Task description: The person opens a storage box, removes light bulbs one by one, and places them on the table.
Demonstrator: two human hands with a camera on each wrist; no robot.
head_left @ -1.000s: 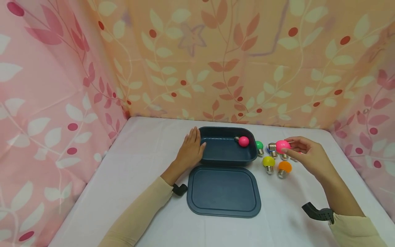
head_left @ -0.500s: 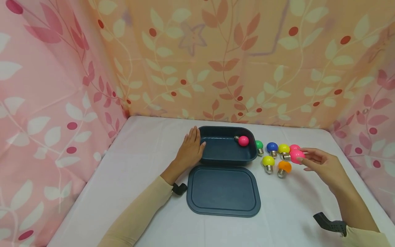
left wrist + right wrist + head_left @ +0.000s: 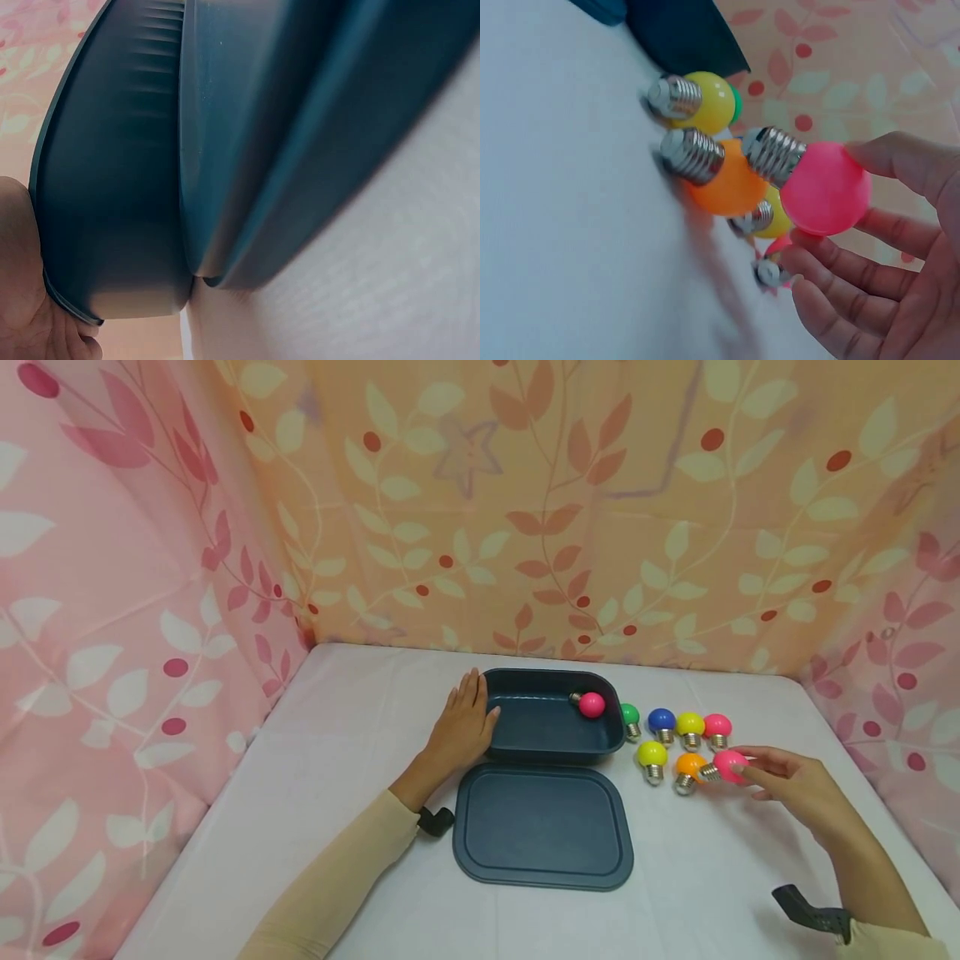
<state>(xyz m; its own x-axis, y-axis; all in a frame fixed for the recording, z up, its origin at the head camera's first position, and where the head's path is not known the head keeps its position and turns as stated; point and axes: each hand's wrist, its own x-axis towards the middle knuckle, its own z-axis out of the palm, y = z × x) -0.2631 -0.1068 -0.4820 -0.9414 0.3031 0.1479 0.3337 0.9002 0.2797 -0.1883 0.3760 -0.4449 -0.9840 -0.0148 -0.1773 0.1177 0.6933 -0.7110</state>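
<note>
My right hand (image 3: 798, 785) pinches a pink light bulb (image 3: 826, 187) between thumb and fingers, its metal screw base pointing left, just right of the orange bulb (image 3: 689, 768). My left hand (image 3: 459, 722) rests with straight fingers against the left wall of a dark blue rectangular container (image 3: 551, 753). Inside that container, toward the right, lies another pink bulb (image 3: 592, 704). In the left wrist view, the fingers (image 3: 19, 262) touch the container's rim.
Right of the container, bulbs lie on the white table: green (image 3: 630, 715), blue (image 3: 662, 722), yellow (image 3: 690, 725), pink (image 3: 717, 727), and another yellow one (image 3: 652, 756) in front. A flat dark blue lid (image 3: 543, 827) lies before the container. Patterned curtains surround the table.
My right hand has moved right and toward the front with the pink bulb, from above the back row to beside the orange bulb. The left hand has stayed put.
</note>
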